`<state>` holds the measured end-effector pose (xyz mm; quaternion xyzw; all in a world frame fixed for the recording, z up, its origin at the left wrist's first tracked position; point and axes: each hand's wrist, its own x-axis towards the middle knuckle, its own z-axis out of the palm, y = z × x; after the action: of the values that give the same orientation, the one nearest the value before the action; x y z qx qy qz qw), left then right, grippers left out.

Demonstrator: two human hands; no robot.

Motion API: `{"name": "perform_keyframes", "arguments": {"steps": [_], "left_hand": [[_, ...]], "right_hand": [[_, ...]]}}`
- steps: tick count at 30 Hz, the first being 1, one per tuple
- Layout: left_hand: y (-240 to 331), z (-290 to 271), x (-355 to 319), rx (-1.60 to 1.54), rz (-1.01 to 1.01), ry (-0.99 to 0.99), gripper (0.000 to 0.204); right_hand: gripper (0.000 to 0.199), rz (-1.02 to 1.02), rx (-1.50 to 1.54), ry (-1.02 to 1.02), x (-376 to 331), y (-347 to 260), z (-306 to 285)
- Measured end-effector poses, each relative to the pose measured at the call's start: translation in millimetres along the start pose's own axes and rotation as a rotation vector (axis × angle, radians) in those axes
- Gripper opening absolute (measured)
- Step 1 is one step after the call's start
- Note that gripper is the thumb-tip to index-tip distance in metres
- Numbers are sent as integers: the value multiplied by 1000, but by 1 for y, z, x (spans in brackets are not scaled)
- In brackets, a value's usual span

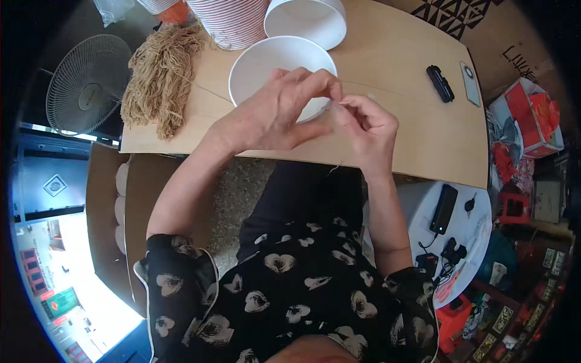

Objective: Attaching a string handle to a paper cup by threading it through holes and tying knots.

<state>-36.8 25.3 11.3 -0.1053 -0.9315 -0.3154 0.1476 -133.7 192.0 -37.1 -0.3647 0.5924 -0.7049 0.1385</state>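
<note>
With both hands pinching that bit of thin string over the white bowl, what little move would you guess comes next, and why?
Probably a small pull apart to draw the string taut. The left hand and right hand meet fingertip to fingertip above the white paper bowl, and a loose end dangles below the right hand, so the strand looks slack.

A cramped home workshop: a bare plywood worktop (pixel 411 121) holds stacked white paper bowls (pixel 305 21) at twelve o'clock, a tan fibre bundle (pixel 158 75) at eleven.

Two white paper bowls (pixel 281 63) (pixel 305 21) stand on the board, with one bundle of tan string (pixel 160 75) far left. Two small devices (pixel 440 83) (pixel 469 83) lie far right; one fan (pixel 88 81) stands left.
</note>
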Motion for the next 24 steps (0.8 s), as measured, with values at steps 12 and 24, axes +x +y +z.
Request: {"name": "perform_keyframes", "arguments": {"steps": [12, 24], "left_hand": [[3, -2, -5, 376, 11, 42, 29], [16, 5, 13, -144, -118, 79, 49]], "right_hand": [[13, 168, 246, 17, 8, 0, -11], [11, 103, 200, -51, 13, -18, -2]]}}
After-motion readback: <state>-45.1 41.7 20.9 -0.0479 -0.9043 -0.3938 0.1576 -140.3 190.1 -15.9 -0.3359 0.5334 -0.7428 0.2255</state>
